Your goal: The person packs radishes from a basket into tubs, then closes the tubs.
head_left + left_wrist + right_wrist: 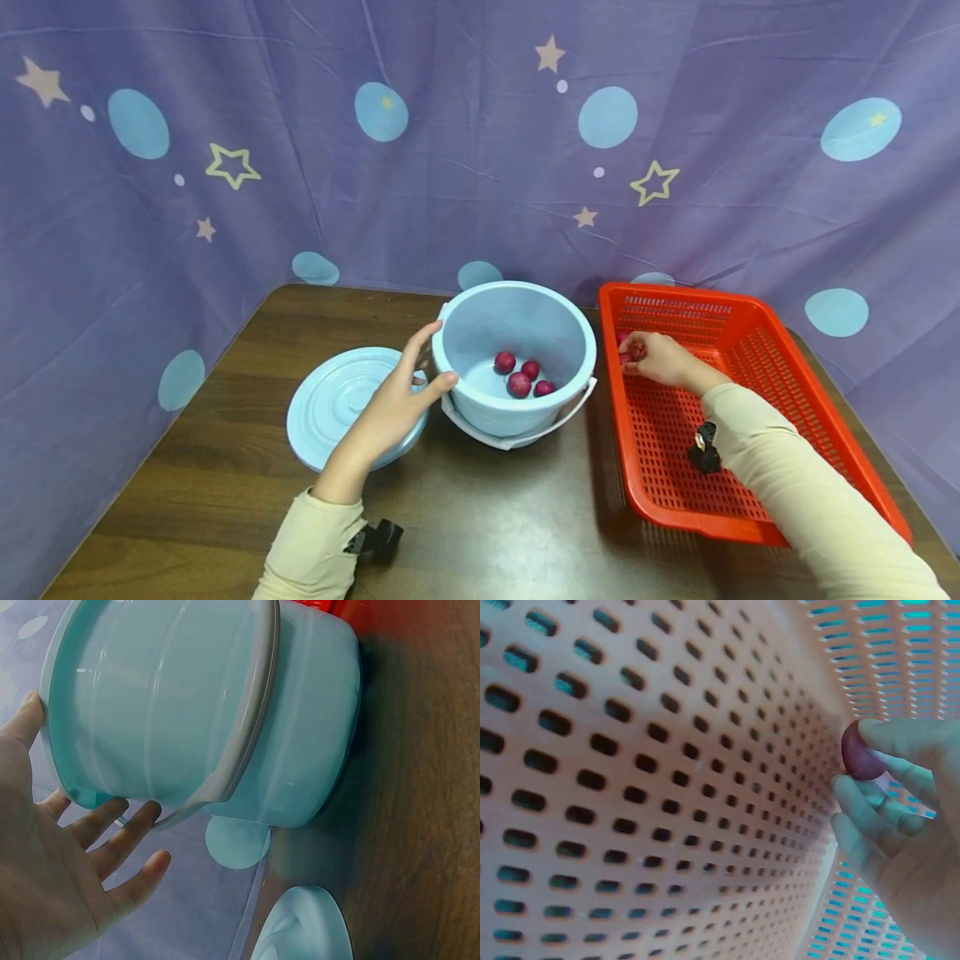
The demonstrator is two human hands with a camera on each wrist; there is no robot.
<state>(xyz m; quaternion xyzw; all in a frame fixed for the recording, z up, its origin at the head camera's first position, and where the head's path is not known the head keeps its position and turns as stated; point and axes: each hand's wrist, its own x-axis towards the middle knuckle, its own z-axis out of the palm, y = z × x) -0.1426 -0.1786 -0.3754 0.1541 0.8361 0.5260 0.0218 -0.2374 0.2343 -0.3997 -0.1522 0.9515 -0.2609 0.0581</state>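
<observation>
In the head view, a light blue bucket [480,408] stands upright with several small dark red round fruits [519,384] on its bottom. My left hand [393,408] is at the bucket's left rim, fingers spread, with thumb and index fingertip at the edge. The left wrist view shows its other fingers [124,840] beside the bucket wall, near the handle. Inside a red basket [630,467], my right hand [663,360] pinches a dark red round fruit [861,754] between thumb and fingers, close to the basket's left wall. Another dark red fruit [622,336] shows just beyond that hand.
A round light blue lid [322,412] lies on the wooden table [480,517], left of the bucket and partly behind my left arm. The bucket's pale handle [558,427] hangs down in front. A purple patterned cloth [480,192] hangs behind the table.
</observation>
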